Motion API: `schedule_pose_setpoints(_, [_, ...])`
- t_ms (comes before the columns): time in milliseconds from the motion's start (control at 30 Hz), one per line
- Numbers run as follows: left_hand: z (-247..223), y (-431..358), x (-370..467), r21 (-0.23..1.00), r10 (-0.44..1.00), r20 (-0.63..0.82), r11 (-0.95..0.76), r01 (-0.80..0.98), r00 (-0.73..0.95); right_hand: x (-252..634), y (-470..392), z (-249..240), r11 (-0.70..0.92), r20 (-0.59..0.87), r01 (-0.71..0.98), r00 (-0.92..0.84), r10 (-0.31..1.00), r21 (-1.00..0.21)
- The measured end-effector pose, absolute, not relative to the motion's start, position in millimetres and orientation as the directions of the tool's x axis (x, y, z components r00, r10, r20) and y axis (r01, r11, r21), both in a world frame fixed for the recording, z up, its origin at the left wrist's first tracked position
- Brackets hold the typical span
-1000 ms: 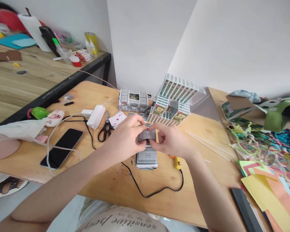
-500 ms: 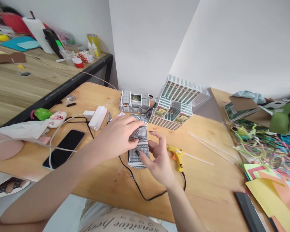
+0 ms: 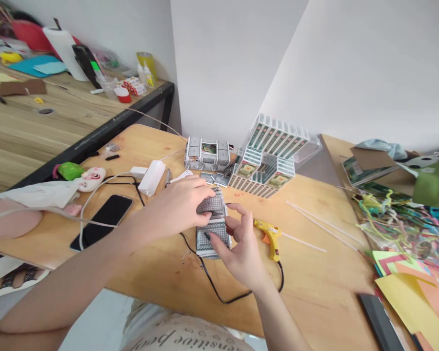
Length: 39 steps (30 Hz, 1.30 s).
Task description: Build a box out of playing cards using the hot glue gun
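Observation:
A grey patterned card piece (image 3: 212, 239), made of two joined parts, lies on the wooden table in front of me. My left hand (image 3: 185, 204) grips its upper part from the left, thumb below and fingers over the top. From the right, my right hand (image 3: 241, 241) holds the lower part, its thumb on the face and fingers at the right edge. Behind them stands a grey card model (image 3: 207, 153) with a picture in its middle. Right of that is a stack of green and white boxes (image 3: 267, 161). A yellow glue gun (image 3: 270, 236) lies right of my right hand.
On the left are a phone (image 3: 104, 219), a white power block (image 3: 152, 178), cables and a person's arm (image 3: 16, 217). Thin white sticks (image 3: 303, 242) lie right. Coloured paper (image 3: 409, 297) and yarn (image 3: 398, 219) cover the right side. A black cord loops near the front.
The view has shifted slightly, so the scene sits a little further right. My right fingers have closed in on the card piece's right edge.

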<state>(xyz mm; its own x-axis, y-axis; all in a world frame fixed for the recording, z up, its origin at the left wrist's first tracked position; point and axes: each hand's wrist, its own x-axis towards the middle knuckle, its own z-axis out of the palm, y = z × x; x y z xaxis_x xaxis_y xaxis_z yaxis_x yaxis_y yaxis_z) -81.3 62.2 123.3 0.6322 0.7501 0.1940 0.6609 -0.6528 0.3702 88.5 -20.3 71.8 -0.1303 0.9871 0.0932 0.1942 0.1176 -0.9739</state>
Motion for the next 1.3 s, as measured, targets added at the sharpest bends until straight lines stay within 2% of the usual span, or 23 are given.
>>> schedule_pose_setpoints(167, [119,55,-74,0.497,0.806,0.234,-0.58,0.646,0.543,107,-4,92,0.076,-0.016,0.336,-0.265,0.964,-0.939])
schedule_pose_setpoints(233, [118,51,-70,0.551,0.84,0.248,-0.532,0.643,0.483,115,7,97,0.091,-0.014,0.367,-0.273,0.962,-0.926])
schedule_pose_setpoints(467, [118,42,-62,0.59,0.848,0.296,-0.525,0.614,0.44,133,31,96,0.039,-0.077,0.25,-0.438,0.895,-0.968])
schedule_pose_setpoints(667, [118,42,-61,0.588,0.842,0.306,-0.534,0.607,0.444,132,29,97,0.059,-0.076,0.298,-0.421,0.904,-0.953])
schedule_pose_setpoints(967, [118,41,-59,0.589,0.836,0.319,-0.543,0.598,0.446,124,23,96,0.227,0.072,0.471,-0.325,0.943,-0.852])
schedule_pose_setpoints(1100, [116,41,-60,0.602,0.843,0.31,-0.531,0.596,0.439,126,22,92,0.205,0.074,0.39,-0.325,0.943,-0.898])
schedule_pose_setpoints(1200, [115,41,-59,0.615,0.841,0.319,-0.534,0.579,0.436,131,23,89,0.152,0.029,0.282,-0.398,0.917,-0.947])
schedule_pose_setpoints(1300, [113,40,-57,0.627,0.833,0.335,-0.546,0.556,0.441,134,24,88,0.113,-0.011,0.27,-0.42,0.907,-0.956])
